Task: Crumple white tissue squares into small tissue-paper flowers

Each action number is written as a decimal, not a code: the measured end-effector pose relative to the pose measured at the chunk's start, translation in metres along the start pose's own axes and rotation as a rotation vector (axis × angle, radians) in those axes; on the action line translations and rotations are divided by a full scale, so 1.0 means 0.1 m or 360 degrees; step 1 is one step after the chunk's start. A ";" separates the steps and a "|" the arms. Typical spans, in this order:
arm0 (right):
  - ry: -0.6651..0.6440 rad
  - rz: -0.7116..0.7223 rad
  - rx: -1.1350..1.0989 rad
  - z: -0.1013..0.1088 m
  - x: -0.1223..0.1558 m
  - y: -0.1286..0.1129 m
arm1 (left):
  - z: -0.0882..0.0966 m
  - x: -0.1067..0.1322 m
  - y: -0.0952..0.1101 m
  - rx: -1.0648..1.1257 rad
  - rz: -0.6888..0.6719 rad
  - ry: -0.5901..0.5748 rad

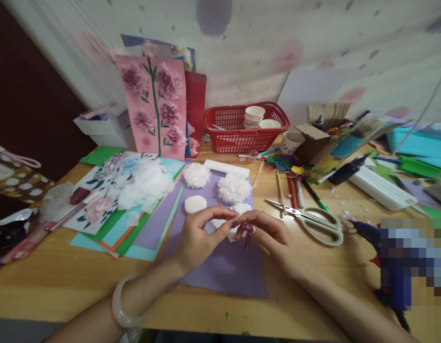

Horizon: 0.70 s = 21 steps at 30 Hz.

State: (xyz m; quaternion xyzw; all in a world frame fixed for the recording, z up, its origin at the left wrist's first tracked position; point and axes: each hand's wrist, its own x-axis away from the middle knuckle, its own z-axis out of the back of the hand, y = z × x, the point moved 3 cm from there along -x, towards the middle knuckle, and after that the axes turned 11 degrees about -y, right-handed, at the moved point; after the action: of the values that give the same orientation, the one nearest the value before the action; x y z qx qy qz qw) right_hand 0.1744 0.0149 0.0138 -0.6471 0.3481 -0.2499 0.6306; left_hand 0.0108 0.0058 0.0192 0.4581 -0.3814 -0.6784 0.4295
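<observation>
My left hand (199,236) and my right hand (265,233) meet over a purple paper sheet (224,267) on the wooden table. Both pinch a small white tissue piece (230,233) between thumb and fingertips. The left wrist wears a pale bangle (122,305). Just beyond the hands lie two fluffy white tissue flowers (196,175) (234,187), a flat white tissue round (195,204) and a white paper roll (226,167).
Scissors (313,220) lie right of my hands, with pens (295,188) behind them. A red basket (244,126) holds paper cups at the back. A pink flower card (154,105) stands upright. Coloured paper sheets (127,224) are stacked at left. A blue glue gun (368,233) rests at right.
</observation>
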 end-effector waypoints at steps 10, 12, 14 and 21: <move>0.0000 0.0024 0.0316 -0.02 0.03 0.01 | 0.00 -0.02 -0.07 0.0331 0.0235 0.0064; -0.0008 0.0053 0.0407 -0.02 0.02 -0.01 | -0.01 -0.02 -0.07 0.0309 0.0213 0.0007; -0.0018 0.0058 0.0465 -0.03 0.02 -0.03 | -0.01 -0.03 -0.06 0.0282 0.0183 0.0001; -0.0005 0.0014 0.0451 -0.01 0.03 -0.01 | 0.01 -0.02 -0.04 0.0383 0.0242 0.0128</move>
State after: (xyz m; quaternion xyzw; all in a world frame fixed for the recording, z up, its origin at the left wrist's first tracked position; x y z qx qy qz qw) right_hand 0.1752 0.0120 0.0146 -0.5504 0.3110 -0.2929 0.7173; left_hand 0.0088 0.0091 0.0162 0.5028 -0.4761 -0.5744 0.4365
